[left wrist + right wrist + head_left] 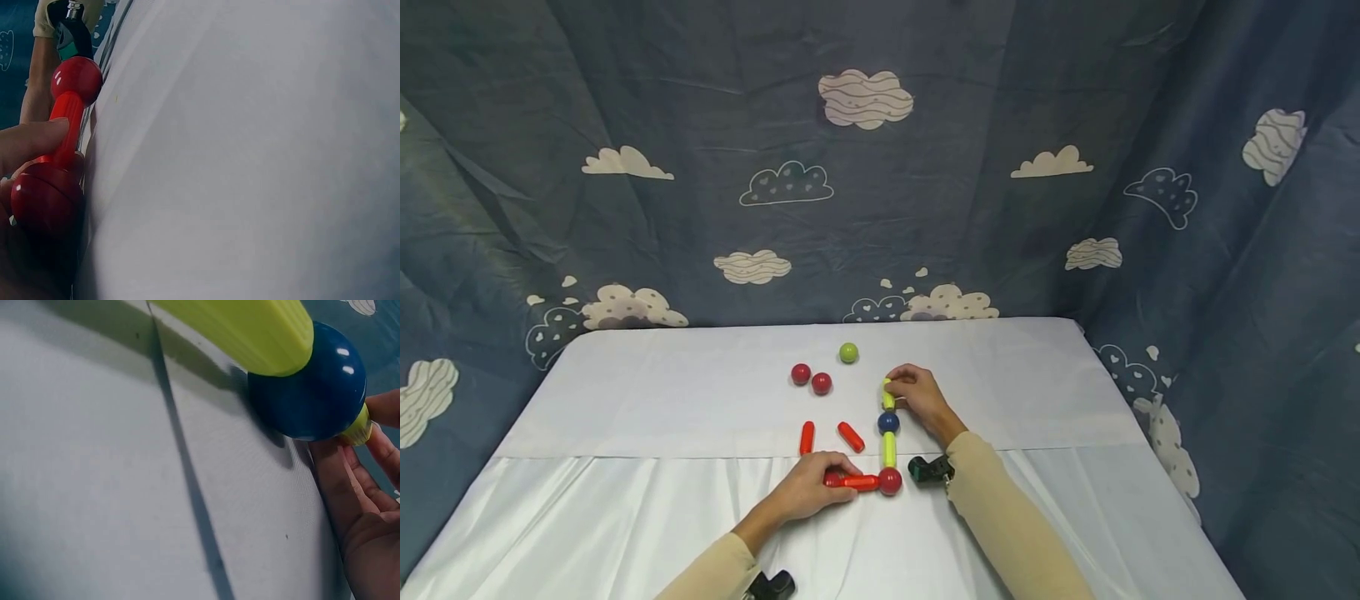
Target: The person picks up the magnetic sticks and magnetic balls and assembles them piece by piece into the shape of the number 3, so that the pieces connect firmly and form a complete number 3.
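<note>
My left hand (811,487) grips a red rod (861,482) near its left end, where a red ball (47,197) is partly covered by the fingers. At the rod's other end sits a second red ball (890,481). From that corner ball a yellow-green rod (889,450) runs away from me to a blue ball (888,422). Beyond the blue ball, my right hand (922,396) pinches another yellow-green rod (888,400) between thumb and fingers. In the right wrist view this rod meets the blue ball (312,387), mostly hidden behind it.
Two loose red rods, one upright-lying (807,437) and one slanted (851,437), lie left of the chain. Farther back are two red balls (811,379) and a green ball (848,352). A cloud-patterned curtain (925,250) hangs behind the white-covered table (1015,375).
</note>
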`<state>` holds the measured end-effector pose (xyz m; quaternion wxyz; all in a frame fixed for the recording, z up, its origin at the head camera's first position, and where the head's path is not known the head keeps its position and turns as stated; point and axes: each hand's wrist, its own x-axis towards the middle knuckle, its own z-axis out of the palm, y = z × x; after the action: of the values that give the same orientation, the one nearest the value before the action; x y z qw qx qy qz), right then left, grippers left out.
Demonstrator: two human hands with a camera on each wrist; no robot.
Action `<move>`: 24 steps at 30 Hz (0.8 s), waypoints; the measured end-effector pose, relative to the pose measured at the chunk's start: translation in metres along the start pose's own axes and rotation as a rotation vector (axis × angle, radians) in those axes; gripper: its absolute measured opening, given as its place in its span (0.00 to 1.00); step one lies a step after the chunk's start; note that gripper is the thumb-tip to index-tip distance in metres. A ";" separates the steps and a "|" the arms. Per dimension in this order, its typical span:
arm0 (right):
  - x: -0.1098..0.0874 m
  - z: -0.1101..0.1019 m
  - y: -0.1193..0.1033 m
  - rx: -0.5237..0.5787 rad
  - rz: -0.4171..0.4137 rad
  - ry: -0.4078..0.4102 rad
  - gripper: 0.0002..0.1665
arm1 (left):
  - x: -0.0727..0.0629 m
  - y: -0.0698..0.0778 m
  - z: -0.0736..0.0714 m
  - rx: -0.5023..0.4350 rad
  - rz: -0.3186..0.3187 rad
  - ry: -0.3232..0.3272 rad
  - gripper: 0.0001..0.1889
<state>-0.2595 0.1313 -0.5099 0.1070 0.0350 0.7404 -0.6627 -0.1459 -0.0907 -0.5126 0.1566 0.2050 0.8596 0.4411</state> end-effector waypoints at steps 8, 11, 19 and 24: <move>0.004 0.005 0.005 -0.070 -0.009 0.022 0.11 | 0.000 0.002 -0.003 0.008 0.001 0.010 0.09; 0.005 0.006 0.006 -0.090 -0.018 0.029 0.11 | 0.000 0.002 -0.004 0.013 -0.002 0.012 0.09; 0.002 0.005 0.005 -0.100 -0.007 0.022 0.12 | 0.000 -0.001 -0.002 0.017 0.021 0.017 0.09; 0.001 0.002 0.004 -0.117 -0.009 0.020 0.13 | 0.000 -0.001 0.002 0.009 0.026 0.024 0.09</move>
<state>-0.2597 0.1298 -0.5141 0.0986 0.0319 0.7789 -0.6185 -0.1451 -0.0904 -0.5144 0.1396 0.2117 0.8606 0.4417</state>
